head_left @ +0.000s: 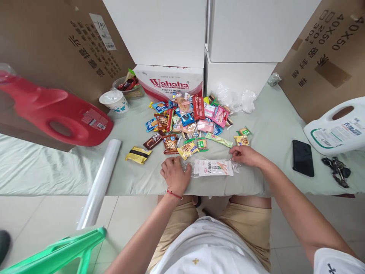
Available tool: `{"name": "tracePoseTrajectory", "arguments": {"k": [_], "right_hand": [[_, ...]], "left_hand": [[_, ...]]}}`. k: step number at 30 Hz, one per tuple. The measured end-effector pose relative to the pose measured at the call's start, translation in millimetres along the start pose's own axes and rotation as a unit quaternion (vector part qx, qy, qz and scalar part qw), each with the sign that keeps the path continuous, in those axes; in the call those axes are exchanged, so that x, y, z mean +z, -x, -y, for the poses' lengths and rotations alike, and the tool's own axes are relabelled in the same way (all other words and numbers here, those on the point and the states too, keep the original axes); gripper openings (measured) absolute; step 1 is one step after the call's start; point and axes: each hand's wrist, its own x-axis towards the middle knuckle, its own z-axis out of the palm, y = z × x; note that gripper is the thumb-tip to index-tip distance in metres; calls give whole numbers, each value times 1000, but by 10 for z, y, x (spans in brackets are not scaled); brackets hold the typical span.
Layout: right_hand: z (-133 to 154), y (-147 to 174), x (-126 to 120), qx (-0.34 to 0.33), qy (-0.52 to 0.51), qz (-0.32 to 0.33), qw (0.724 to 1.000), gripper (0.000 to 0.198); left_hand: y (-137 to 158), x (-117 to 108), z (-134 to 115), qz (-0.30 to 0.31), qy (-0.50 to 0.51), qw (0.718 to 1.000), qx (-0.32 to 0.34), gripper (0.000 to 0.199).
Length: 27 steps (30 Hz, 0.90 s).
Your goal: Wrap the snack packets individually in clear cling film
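A clear plastic bag (237, 168) holding white snack packets with Chinese print (216, 168) lies flat near the table's front edge. My left hand (176, 175) rests at the bag's left end, fingers bent and a little apart, thumb beside the plastic. At the right end, the fingers of my right hand (245, 155) are pinched together at the bag's upper edge; their tips are partly hidden. Just beyond that hand lie a slim green packet (219, 139) and a yellow cookie packet (241, 140). Another yellow cookie packet (188, 150) is close to my left hand.
Behind lies a heap of wrapped snacks (186, 116) against a Wahaha carton (171, 82). A red jug (71, 118), paper cup (114, 102) and plastic roll (99, 182) are left. Phone (302, 158), keys (337, 171) and white jug (339, 127) lie right. A green stool (62, 251) stands below.
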Motion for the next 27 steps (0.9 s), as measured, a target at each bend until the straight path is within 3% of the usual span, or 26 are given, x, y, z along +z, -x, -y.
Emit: {"name": "tracePoseTrajectory", "arguments": {"k": [1,3,5,6,7,9,11,13,16,19,21,24,25,27], "right_hand": [[2,61,-63,11,44,-33,998,21],[91,216,-104,21,143,-160,976,15],[267,376,13,-22,200,-296,934,21],[369,440,135,-70,207,-327,919,25],[467,484,288,-132,205,-313,918,28],[621,496,637,-234,215,-190,929,31],[696,420,945,-233,264,-113,929,38],[704,315,1143,-200,306,-88,927,41],[676,220,1256,-188,327,-91,922,41],[652,206,1266,-204,299,-103,926,43],[602,212,1234,-224,241,-100,939,43],[427,248,1097,-234,100,-109,961,39],[347,271,1028,-222,53,-140,963,34],[182,328,874,-170,-11,-262,950,24]], "left_hand": [[15,-11,-10,1,-5,1000,1,43],[50,-30,-42,7,-9,1000,11,43],[73,-42,-72,10,-7,1000,24,38],[78,-46,-80,10,-6,1000,29,35],[77,-52,-80,11,-7,999,30,31],[62,-78,-56,20,-11,999,31,24],[27,-131,-7,47,-13,998,37,22],[-21,-206,37,92,9,995,32,22],[-95,-285,-6,154,125,980,-9,24],[-118,-227,-236,215,305,927,-41,28],[-84,-124,-443,235,356,904,-19,27],[33,26,-682,204,260,940,88,33],[79,59,-726,194,200,952,124,37],[156,89,-768,190,86,963,169,43]]}}
